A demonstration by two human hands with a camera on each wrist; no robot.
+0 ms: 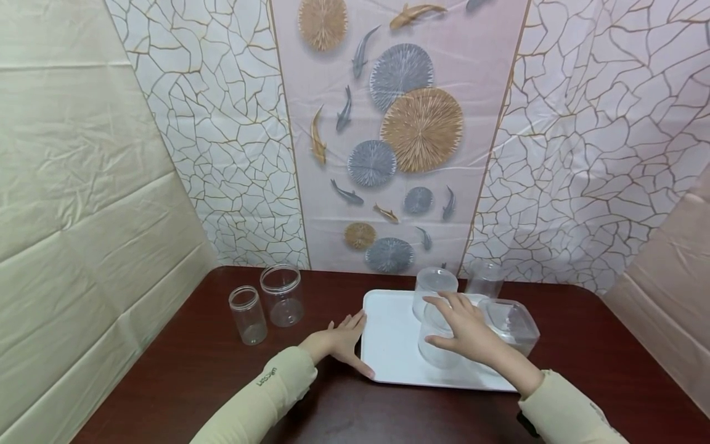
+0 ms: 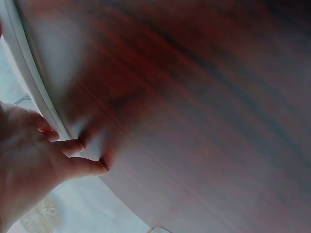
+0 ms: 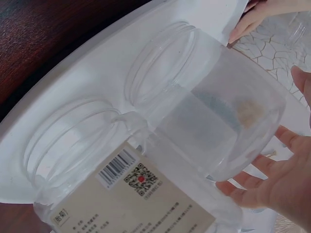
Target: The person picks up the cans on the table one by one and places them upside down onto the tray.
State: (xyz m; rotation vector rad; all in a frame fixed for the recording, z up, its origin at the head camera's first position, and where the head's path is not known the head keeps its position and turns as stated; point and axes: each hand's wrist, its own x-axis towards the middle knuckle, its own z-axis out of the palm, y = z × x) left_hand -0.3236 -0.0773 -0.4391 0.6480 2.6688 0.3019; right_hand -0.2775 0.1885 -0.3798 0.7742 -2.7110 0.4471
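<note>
A white tray (image 1: 391, 342) lies on the table. My left hand (image 1: 345, 342) is at its left edge, fingers spread and fairly straight, with the thumb by the front corner. Over the tray's right half, my right hand (image 1: 465, 327) hovers with parted fingers around the top of a clear round jar (image 1: 435, 356). In the right wrist view that jar (image 3: 214, 107) stands mouth down; the fingertips (image 3: 238, 189) are right at its side while the thumb stands apart. Beside it is a clear rectangular container (image 1: 524, 324), also mouth down, with a printed label (image 3: 121, 194).
Another clear round jar (image 1: 436, 283) stands at the back of the tray, and a tall clear jar (image 1: 485, 280) is behind to its right. Two open clear jars, a narrow one (image 1: 249, 317) and a wider one (image 1: 283, 296), stand upright on the dark table (image 1: 194, 382) at left.
</note>
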